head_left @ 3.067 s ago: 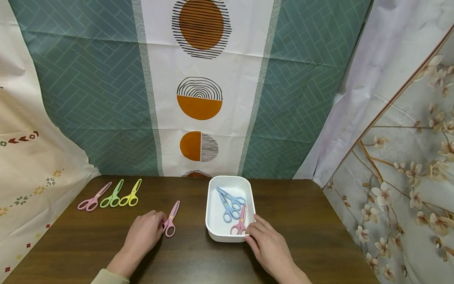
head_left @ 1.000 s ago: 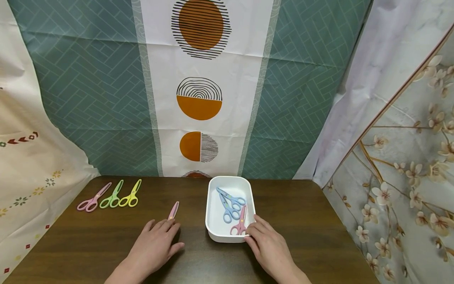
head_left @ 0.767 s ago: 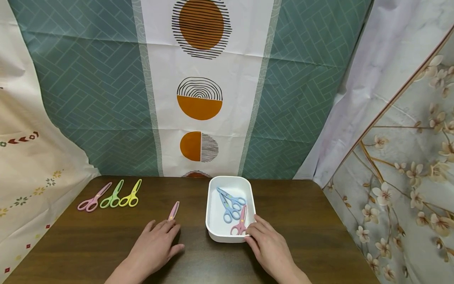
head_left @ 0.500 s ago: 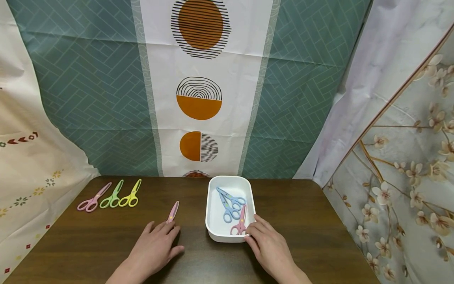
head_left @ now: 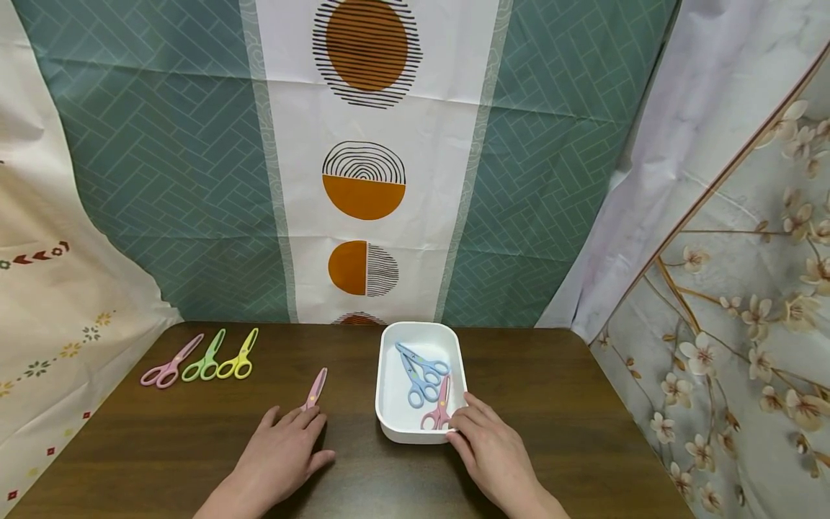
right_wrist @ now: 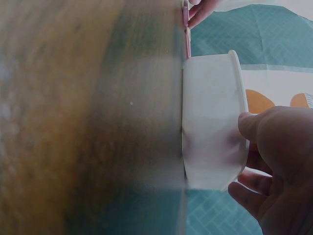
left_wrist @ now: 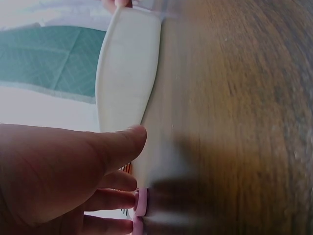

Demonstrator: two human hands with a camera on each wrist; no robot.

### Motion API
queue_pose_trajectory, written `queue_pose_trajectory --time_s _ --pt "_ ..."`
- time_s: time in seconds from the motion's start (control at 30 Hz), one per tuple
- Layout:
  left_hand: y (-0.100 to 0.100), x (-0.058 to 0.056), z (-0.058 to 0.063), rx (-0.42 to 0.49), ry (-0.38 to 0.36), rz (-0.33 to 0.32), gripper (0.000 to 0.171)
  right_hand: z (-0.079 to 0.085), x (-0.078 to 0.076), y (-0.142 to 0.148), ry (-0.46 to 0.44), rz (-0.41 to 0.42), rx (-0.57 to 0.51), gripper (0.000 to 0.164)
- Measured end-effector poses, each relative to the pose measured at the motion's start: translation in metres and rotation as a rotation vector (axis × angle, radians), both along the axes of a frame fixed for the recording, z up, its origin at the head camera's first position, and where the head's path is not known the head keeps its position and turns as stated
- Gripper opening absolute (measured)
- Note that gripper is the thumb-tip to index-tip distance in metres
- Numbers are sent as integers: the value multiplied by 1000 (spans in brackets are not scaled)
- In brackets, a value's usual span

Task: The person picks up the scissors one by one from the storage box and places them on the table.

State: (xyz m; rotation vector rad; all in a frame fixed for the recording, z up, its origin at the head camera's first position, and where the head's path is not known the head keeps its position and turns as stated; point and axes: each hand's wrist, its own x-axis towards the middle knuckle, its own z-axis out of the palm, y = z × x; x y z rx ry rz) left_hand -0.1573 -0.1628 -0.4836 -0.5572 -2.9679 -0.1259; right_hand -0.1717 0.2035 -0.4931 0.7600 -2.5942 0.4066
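Note:
My left hand point(head_left: 280, 454) lies with its fingers extended over the handles of a pink pair of scissors point(head_left: 315, 389), its thumb spread to the right. In the left wrist view the fingertips touch the pink handle loops point(left_wrist: 142, 201); in the head view the loops are hidden under the fingers. The blades point away across the table. My right hand point(head_left: 489, 450) grips the near right corner of a white tray point(head_left: 387, 404), thumb on the near side and fingers along the right rim. Inside the tray lie two blue pairs of scissors point(head_left: 415, 375) and one pink pair point(head_left: 441, 407).
At the table's back left, three scissors lie side by side: pink point(head_left: 170, 367), green point(head_left: 209, 360) and yellow point(head_left: 240, 359). The dark wooden table point(head_left: 551, 389) ends against a hanging curtain point(head_left: 538, 216) at the back, with more patterned cloth on both sides.
Earlier my left hand held the pink scissors' handle from the left with bent fingers; now it lies spread over the handles, having slid slightly nearer lately. Right hand and tray stay put.

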Motion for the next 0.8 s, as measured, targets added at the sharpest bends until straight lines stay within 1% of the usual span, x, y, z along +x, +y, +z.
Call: queue_pose_trajectory --time_s 0.27,0.37,0.6,0.8 --pt "-3 0 -4 17 93 -36 58 0 0 1 3 9 -4 8" --pt "-5 -2 -6 16 111 -42 57 -1 0 0 17 11 -11 7" --pt "-9 -4 -3 15 29 -1 58 -1 0 0 39 14 -10 7" --pt "-11 -5 -4 14 43 -8 55 -1 1 0 30 17 -17 8"
